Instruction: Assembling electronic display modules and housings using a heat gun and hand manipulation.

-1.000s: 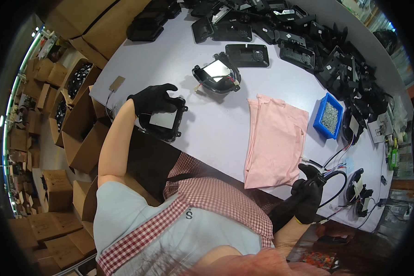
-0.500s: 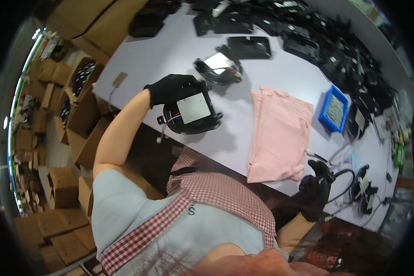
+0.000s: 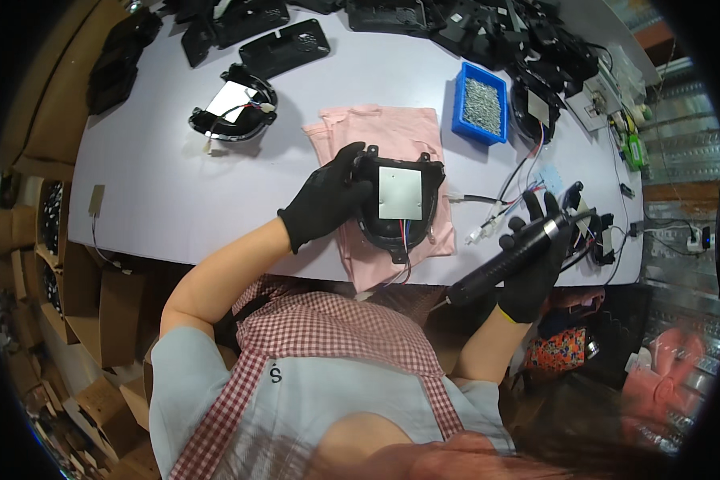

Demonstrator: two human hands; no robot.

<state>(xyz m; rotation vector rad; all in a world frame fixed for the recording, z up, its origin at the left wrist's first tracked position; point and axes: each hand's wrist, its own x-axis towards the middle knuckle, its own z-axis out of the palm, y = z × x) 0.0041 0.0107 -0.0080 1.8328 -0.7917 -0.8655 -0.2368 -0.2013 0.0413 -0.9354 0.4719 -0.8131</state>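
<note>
My left hand (image 3: 328, 196), in a black glove, grips the upper left edge of a rounded black plastic housing (image 3: 380, 234) over a folded pink cloth (image 3: 380, 122). A flat silver plate (image 3: 400, 194) covers the middle of the housing, and thin red and blue wires hang from its lower side. Across my gloved right hand (image 3: 532, 276) lies a black electric screwdriver (image 3: 494, 268), its bit slanting down to the left past the table's front edge. The tool is apart from the housing. Part of my right hand is hidden behind it.
A similar housing (image 3: 258, 126) lies on the left of the table. The blue bin (image 3: 502, 134) holds many small screws. Black plastic parts (image 3: 400, 16) crowd the far edge. Loose cables (image 3: 504, 210) lie near my right hand; cardboard boxes (image 3: 104, 320) stand at the left.
The view has turned to the right. My left hand has brought the housing from the bare tabletop over the pink cloth. My right hand has risen, and the screwdriver now shows plainly in it.
</note>
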